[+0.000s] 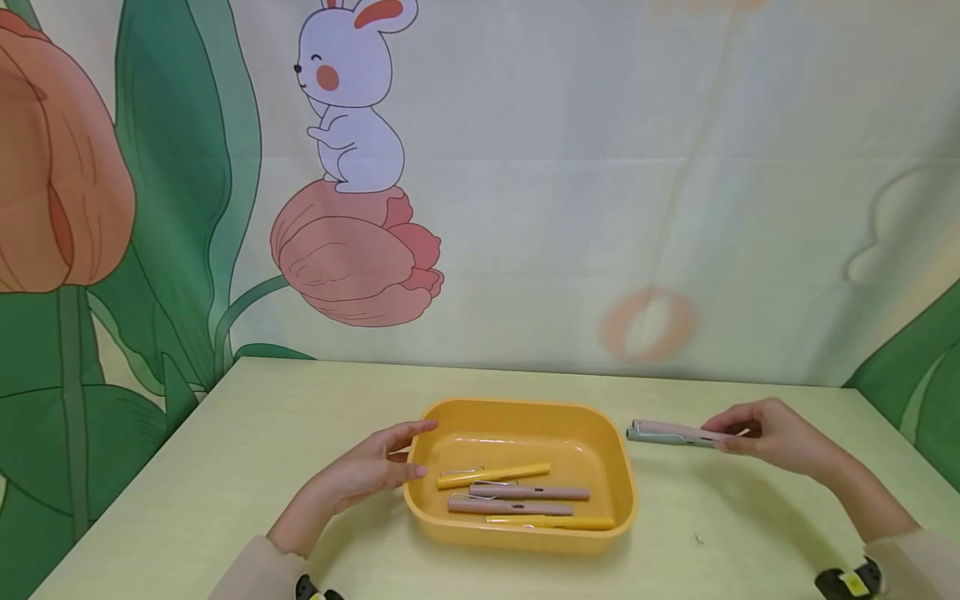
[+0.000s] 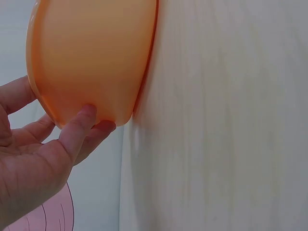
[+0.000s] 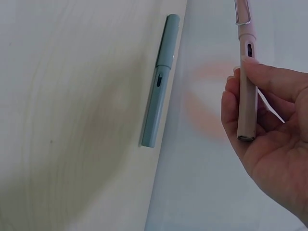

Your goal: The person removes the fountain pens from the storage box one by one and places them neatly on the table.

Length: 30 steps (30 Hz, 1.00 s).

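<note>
My left hand (image 1: 367, 467) grips the left end of a yellow plastic tray (image 1: 525, 540), thumb and fingers spread along its rim and outer wall (image 2: 96, 57). Inside lie two yellow pens (image 1: 517, 472) and two mauve pens (image 1: 517, 507), all with clips. To the right of the tray, my right hand (image 1: 772, 433) pinches a pink pen (image 3: 248, 91) between thumb and fingers, its clip end pointing left. Below it a grey-green pen (image 3: 161, 82) lies on the table; in the head view the two pens overlap.
The pale wooden table (image 1: 300, 433) ends at the back against a hanging cloth (image 1: 525, 250) printed with a rabbit and tulips. A small dark mark (image 1: 699, 539) shows on the tabletop right of the tray.
</note>
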Tool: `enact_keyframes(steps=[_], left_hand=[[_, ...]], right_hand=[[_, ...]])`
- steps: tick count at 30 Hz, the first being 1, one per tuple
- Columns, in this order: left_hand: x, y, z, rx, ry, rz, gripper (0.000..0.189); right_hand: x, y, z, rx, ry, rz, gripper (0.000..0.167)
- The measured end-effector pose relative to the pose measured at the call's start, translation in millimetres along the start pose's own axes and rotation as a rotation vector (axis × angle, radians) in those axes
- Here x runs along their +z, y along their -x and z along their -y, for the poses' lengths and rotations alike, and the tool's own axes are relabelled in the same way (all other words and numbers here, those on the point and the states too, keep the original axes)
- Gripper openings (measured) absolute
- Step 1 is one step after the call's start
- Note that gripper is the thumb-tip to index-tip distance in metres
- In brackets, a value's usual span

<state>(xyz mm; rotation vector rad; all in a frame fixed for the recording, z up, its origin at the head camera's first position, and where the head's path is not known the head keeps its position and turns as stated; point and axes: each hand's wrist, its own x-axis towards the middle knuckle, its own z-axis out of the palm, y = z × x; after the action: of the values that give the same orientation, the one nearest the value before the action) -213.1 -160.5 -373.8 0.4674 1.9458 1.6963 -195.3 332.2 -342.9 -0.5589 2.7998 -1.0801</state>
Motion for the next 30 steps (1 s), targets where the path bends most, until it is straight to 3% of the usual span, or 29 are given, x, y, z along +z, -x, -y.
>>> enact_keyframes(steps=[12,30], left_hand=[[1.3,0.5,-2.5,-0.002,0.004,-0.004,0.061],[-0.4,0.1,-0.1,0.006,0.006,0.005,0.062]], right_hand=[[4.9,0.3,-19.9,0.005,-0.042,0.057,0.025],[14.6,-6.2,-36.9,-0.038,0.017,0.082,0.021]])
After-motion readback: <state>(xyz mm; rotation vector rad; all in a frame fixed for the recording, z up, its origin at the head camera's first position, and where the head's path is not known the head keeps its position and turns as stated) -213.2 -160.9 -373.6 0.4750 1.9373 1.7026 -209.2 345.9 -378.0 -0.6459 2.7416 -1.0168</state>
